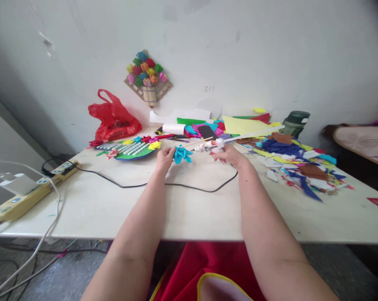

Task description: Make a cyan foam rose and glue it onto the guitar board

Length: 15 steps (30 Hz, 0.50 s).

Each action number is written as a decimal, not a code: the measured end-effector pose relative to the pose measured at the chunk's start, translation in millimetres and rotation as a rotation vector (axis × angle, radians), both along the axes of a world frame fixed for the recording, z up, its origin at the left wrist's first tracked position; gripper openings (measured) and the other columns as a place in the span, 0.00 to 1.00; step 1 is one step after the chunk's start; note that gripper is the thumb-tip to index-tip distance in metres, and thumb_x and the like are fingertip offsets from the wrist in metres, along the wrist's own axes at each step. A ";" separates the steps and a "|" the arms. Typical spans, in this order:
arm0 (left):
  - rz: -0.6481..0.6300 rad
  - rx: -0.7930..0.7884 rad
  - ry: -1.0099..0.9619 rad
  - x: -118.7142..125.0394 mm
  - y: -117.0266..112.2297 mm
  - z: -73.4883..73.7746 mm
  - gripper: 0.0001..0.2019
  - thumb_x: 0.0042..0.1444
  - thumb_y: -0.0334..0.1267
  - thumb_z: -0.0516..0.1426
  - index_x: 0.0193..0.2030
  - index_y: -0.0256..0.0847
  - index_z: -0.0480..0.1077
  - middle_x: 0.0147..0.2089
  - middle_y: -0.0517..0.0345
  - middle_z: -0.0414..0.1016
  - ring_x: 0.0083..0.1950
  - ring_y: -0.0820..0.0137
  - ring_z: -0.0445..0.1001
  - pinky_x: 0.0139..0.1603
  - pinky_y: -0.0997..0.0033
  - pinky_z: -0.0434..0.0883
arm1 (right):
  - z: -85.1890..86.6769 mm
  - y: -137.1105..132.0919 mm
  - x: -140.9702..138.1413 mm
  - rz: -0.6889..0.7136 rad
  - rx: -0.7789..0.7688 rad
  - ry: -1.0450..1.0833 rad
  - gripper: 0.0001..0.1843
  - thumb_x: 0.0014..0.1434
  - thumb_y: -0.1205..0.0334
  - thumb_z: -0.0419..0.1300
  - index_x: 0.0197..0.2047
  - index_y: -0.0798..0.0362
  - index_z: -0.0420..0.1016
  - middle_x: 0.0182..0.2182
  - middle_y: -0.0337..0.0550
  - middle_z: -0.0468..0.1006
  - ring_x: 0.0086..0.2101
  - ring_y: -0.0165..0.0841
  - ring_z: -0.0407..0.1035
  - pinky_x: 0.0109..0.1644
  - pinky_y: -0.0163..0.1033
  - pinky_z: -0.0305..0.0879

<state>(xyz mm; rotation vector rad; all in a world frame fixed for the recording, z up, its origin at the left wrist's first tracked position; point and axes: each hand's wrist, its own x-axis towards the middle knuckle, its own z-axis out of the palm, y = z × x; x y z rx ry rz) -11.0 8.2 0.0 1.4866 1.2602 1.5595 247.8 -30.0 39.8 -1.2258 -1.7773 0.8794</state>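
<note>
My left hand [164, 158] is closed on a small blue paper flower [181, 154], held just above the white table [189, 209]. My right hand [227, 155] grips a white glue gun [214, 144], its nozzle pointing left toward the flower. The gun's black cord [163, 184] trails across the table to a yellow power strip [32, 190] at the left edge.
A green round board with white sticks and paper flowers [129, 149] lies behind my left hand. A red plastic bag [113, 119], coloured paper sheets [239, 124] and a heap of paper scraps [297, 165] crowd the back and right. A paper-flower bouquet [148, 77] hangs on the wall.
</note>
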 end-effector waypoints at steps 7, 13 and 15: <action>-0.106 0.009 0.031 5.0 -8.2 4.7 0.19 0.46 0.52 0.58 0.20 0.37 0.65 0.16 0.65 0.58 0.19 0.77 0.59 0.21 0.77 0.61 | 5.2 -3.7 -14.1 0.032 0.015 0.069 0.18 0.37 0.53 0.67 0.27 0.59 0.71 0.18 0.38 0.70 0.14 0.20 0.53 0.16 0.31 0.52; -0.181 0.008 0.076 5.4 -8.6 3.3 0.20 0.47 0.54 0.57 0.20 0.37 0.65 0.16 0.64 0.59 0.19 0.77 0.59 0.21 0.77 0.59 | 4.0 -2.0 -20.6 -0.031 0.001 0.025 0.18 0.37 0.53 0.66 0.27 0.58 0.71 0.17 0.34 0.66 0.16 0.22 0.53 0.17 0.31 0.51; -0.189 0.007 0.082 5.6 -8.3 2.7 0.20 0.47 0.54 0.57 0.20 0.37 0.65 0.16 0.65 0.59 0.19 0.77 0.59 0.21 0.77 0.58 | 3.2 -1.1 -21.5 -0.028 0.019 -0.002 0.18 0.38 0.52 0.66 0.28 0.58 0.72 0.17 0.34 0.66 0.17 0.24 0.56 0.20 0.32 0.53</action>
